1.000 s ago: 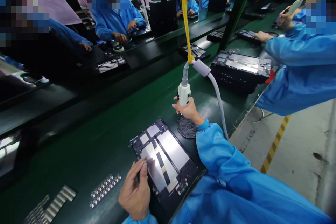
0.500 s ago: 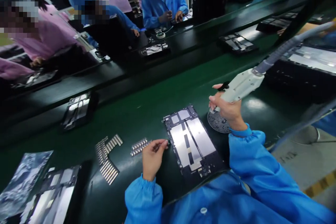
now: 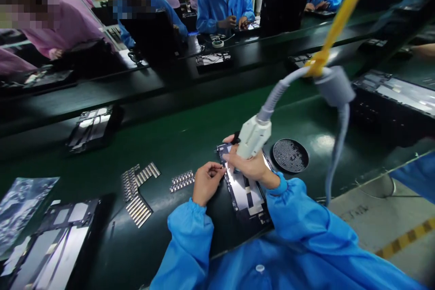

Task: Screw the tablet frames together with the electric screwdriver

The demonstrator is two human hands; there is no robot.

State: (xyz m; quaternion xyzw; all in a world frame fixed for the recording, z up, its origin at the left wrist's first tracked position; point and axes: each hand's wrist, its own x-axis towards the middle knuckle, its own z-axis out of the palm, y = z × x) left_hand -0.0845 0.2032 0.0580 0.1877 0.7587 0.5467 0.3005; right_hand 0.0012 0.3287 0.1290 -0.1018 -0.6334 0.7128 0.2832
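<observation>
A dark tablet frame with silver plates lies on the green belt in front of me. My right hand is wrapped round a white electric screwdriver that hangs on a grey hose and a yellow strap, its tip down at the frame's far left corner. My left hand sits at the frame's left edge, fingers pinched on a small part I cannot make out. To the right of the frame stands a round black screw tray.
Strips of small metal parts and more strips lie left of my hand. Another frame sits at the near left, one more further back. A stack of frames stands at the right. People in blue and pink coats work across the line.
My right hand has swung the screwdriver left from the round tray onto the frame's far corner. My left hand has moved right, closer to that corner. The view has shifted slightly.
</observation>
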